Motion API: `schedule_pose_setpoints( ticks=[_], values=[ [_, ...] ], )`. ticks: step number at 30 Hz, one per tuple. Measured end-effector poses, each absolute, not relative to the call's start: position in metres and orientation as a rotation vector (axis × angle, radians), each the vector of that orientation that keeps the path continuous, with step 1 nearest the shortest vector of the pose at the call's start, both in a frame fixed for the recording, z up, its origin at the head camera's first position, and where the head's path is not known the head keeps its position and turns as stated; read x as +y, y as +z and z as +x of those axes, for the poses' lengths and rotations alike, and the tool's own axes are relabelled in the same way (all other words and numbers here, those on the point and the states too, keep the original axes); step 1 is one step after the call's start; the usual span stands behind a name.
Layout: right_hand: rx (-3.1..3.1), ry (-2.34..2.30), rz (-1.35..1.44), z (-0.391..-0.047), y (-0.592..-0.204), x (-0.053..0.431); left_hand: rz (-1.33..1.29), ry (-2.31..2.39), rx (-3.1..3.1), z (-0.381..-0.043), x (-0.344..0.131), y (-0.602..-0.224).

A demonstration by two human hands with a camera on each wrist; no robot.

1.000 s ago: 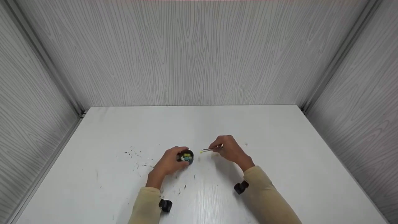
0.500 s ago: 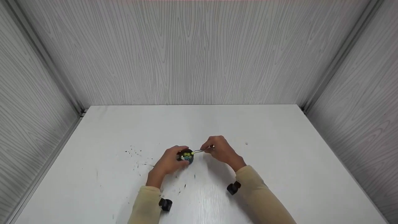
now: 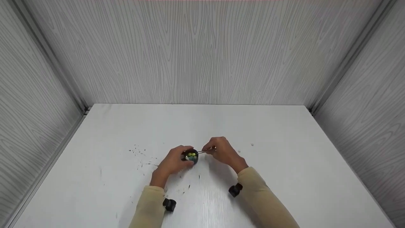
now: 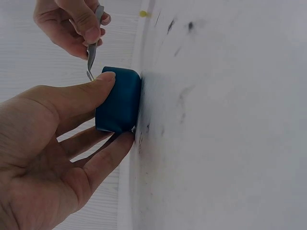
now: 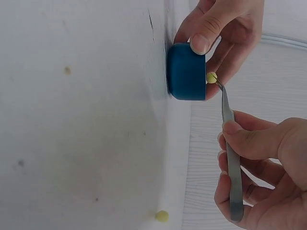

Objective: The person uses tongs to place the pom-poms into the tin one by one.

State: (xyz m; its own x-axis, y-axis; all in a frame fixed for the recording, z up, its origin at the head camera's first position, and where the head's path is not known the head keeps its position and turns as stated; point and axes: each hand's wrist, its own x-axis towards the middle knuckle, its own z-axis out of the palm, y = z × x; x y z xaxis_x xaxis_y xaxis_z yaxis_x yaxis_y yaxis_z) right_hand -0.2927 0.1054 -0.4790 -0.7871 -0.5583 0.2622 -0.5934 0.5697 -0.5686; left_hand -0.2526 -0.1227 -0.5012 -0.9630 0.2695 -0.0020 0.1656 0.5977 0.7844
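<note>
My left hand (image 3: 174,161) holds a small blue cup (image 5: 186,73) by its sides, thumb on the near wall, while the cup stands upright on the white table. Several yellow, teal and pale beads (image 3: 191,158) lie inside it. In my right hand (image 3: 222,153), thumb and fingers pinch a pair of bent-tip metal tweezers (image 5: 233,165). Their tips grip a yellow bead (image 5: 211,77), which the right wrist view shows right at the cup's rim, just above the opening. From the left wrist view, that bead is mostly hidden behind the cup and left thumb (image 4: 103,82).
A loose yellow bead (image 5: 162,216) lies on the white table (image 3: 284,177). Two small pale bits (image 3: 252,144) sit right of my right hand. Dark specks and smudges (image 3: 136,152) mark the tabletop on the left. Wood-grain panels (image 3: 202,53) enclose the back and sides.
My right hand has moved left, bringing the tweezers and the yellow bead from beside the cup to its opening. My left hand has kept its hold on the cup.
</note>
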Motion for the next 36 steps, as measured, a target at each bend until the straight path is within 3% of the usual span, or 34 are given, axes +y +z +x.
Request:
schedule_pose_setpoints(
  ticks=[36],
  values=[
    [-2.708, 0.951, 1.050, -0.295, -0.483, 0.091, 0.371, 1.276, 2.730, -0.253, -0.122, -0.502]
  ],
)
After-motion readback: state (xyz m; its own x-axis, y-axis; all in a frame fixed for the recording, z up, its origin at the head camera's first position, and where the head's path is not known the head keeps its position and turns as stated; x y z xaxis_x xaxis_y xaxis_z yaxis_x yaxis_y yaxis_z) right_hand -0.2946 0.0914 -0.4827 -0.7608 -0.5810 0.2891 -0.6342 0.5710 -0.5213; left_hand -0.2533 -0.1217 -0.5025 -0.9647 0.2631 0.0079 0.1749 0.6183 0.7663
